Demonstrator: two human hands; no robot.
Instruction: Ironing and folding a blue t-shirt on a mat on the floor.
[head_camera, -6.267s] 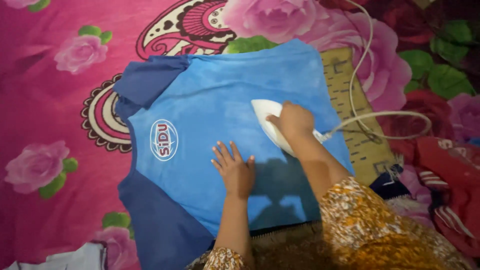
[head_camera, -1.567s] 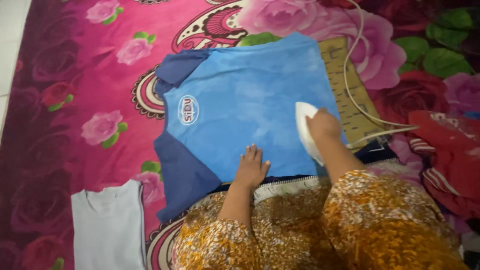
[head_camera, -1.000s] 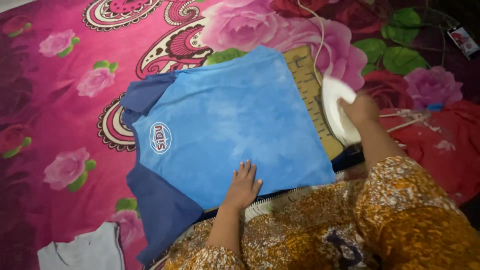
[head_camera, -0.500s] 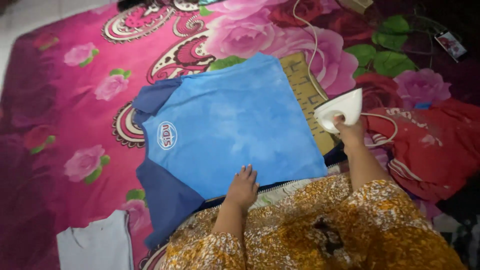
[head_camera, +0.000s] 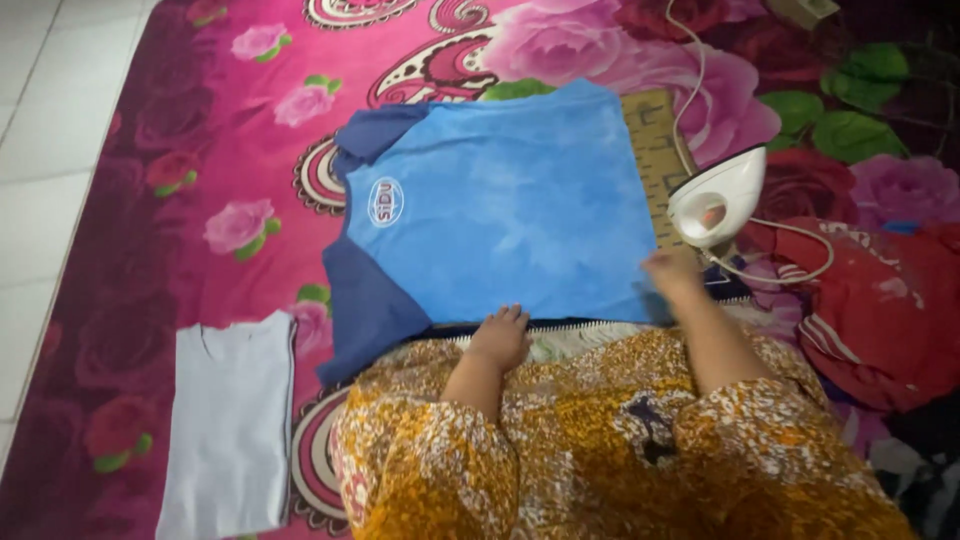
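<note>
A light blue shirt (head_camera: 510, 215) with dark blue sleeves and a round white badge lies flat on a pink flowered blanket (head_camera: 180, 150). My left hand (head_camera: 498, 338) rests on the shirt's near hem, fingers curled. My right hand (head_camera: 672, 274) touches the shirt's near right corner and holds nothing. A white electric iron (head_camera: 716, 197) stands on its heel just right of the shirt, apart from my right hand, and its cord (head_camera: 690, 80) runs away to the top.
A folded pale grey garment (head_camera: 230, 420) lies at the lower left. A heap of red clothes (head_camera: 880, 300) sits at the right. A yellowish patterned cloth (head_camera: 652, 140) shows under the shirt's right edge. White floor tiles (head_camera: 40, 120) border the blanket at left.
My right hand has let go of the iron, which now stands upright on its heel, and has come down to the shirt's corner. My left hand slid to the hem.
</note>
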